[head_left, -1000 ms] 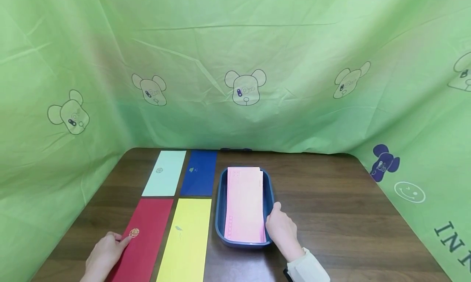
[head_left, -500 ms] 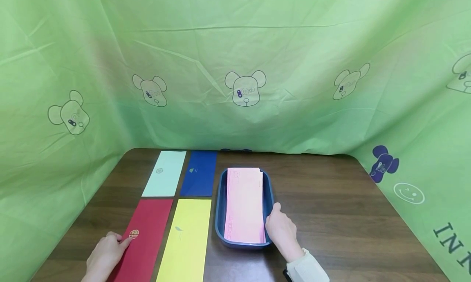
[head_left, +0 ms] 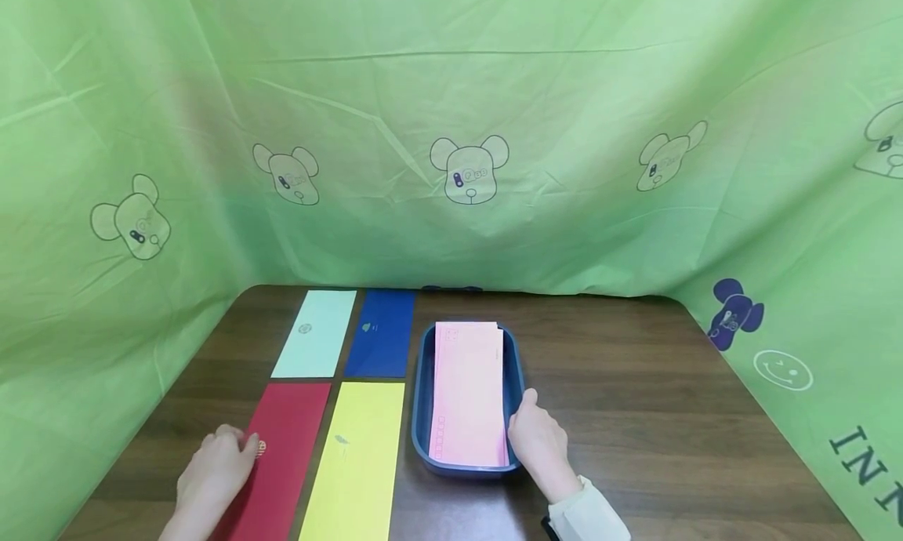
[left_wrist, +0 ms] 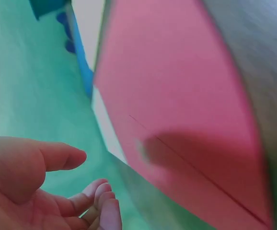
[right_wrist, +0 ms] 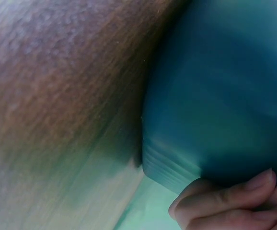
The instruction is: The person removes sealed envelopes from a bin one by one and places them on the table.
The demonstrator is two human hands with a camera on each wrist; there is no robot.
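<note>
My left hand point(head_left: 212, 474) is over the left edge of a red envelope point(head_left: 292, 439) and covers part of its gold emblem. In the left wrist view, thumb and fingertips stand apart with nothing between them, and the red paper lies beyond them. My right hand point(head_left: 539, 443) grips the right rim of a dark blue tray point(head_left: 469, 471). Curled fingers point(right_wrist: 227, 196) press against the tray's outer wall in the right wrist view. A stack of pink envelopes point(head_left: 469, 392) lies lengthwise in the tray.
A yellow envelope point(head_left: 353, 470) lies between the red one and the tray. Behind them are a pale mint envelope point(head_left: 317, 349) and a blue envelope point(head_left: 379, 345). All lie on a brown wooden table point(head_left: 621, 392), enclosed by green cloth point(head_left: 564, 235) at back and sides.
My left hand has shifted slightly right and forward over the red envelope, its fingers now loosened at the emblem. The right hand and tray have stayed in place.
</note>
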